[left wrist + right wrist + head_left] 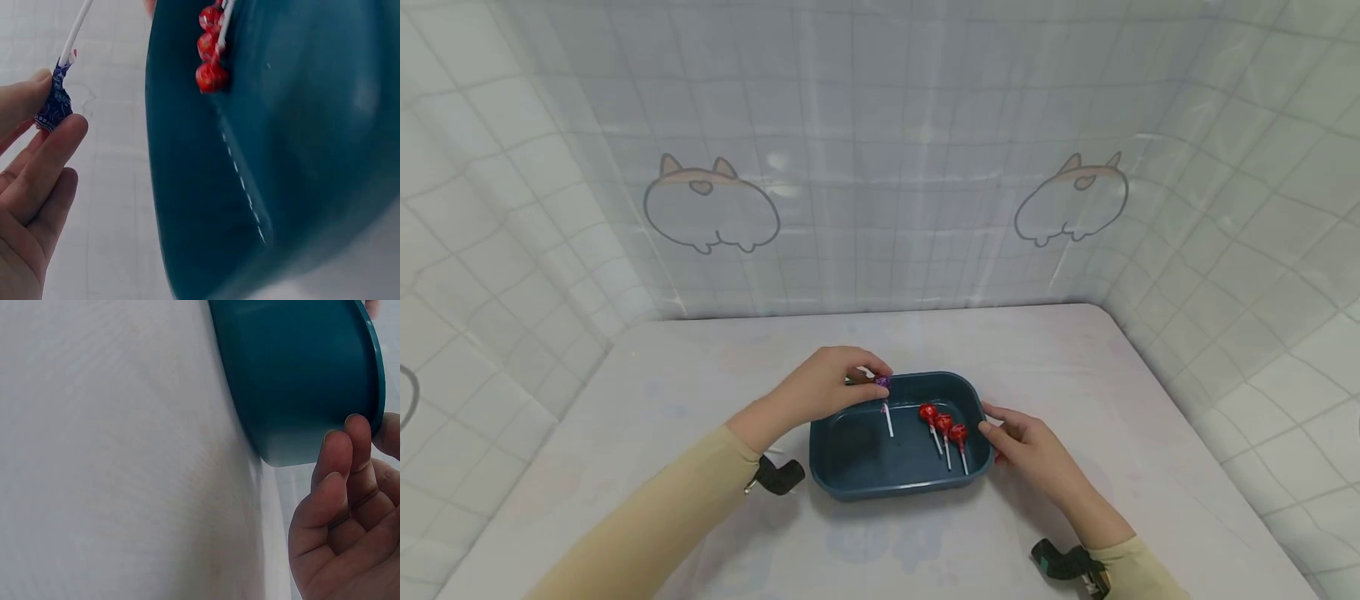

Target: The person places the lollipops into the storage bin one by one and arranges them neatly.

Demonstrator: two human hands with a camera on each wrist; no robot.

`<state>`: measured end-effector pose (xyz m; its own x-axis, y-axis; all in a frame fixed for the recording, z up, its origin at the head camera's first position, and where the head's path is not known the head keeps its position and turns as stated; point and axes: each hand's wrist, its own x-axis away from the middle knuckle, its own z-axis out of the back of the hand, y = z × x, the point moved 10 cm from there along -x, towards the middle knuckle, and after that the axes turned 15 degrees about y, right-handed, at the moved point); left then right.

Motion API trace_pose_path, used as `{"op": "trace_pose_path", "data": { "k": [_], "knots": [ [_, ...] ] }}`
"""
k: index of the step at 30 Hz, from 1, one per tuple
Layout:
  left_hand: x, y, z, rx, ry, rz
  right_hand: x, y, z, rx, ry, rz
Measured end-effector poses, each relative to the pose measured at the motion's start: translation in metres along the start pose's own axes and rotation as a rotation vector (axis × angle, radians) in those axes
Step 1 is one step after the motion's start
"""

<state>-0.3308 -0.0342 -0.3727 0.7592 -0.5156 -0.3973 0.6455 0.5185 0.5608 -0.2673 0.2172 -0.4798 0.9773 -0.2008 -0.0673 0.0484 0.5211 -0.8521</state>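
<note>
Between thumb and fingertips, my left hand [831, 385] pinches a purple-wrapped lollipop [56, 105] by its candy head. Its white stick slants down over the teal rectangular tray [861, 458] in the head view, and the lollipop is above the back part of the tray. Inside the tray, toward its right side, three red-wrapped lollipops [944, 423] lie side by side with sticks toward the front. My right hand [1030, 450] holds the tray's right end, thumb at the rim and fingers against the outer wall [300, 406].
The tray stands on a pale, faintly patterned tabletop [715, 525]. A white grid-patterned sheet [880, 167] with cartoon animal drawings [711, 208] rises behind the table and along both sides. Black wrist devices [778, 475] sit on both forearms.
</note>
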Motion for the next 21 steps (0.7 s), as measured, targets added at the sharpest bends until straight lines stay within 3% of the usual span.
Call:
{"op": "trace_pose_path", "data": {
  "k": [10, 15, 21],
  "knots": [
    [-0.019, 0.004, -0.022, 0.054, -0.045, 0.027, 0.000, 0.000, -0.001, 0.000, -0.001, 0.013],
    [-0.020, 0.000, -0.042, 0.070, -0.099, 0.068, 0.000, -0.001, -0.004, -0.005, -0.006, 0.007],
    [-0.021, 0.002, -0.061, 0.032, -0.143, 0.042, 0.000, 0.001, -0.007, -0.001, 0.000, -0.004]
  ]
}}
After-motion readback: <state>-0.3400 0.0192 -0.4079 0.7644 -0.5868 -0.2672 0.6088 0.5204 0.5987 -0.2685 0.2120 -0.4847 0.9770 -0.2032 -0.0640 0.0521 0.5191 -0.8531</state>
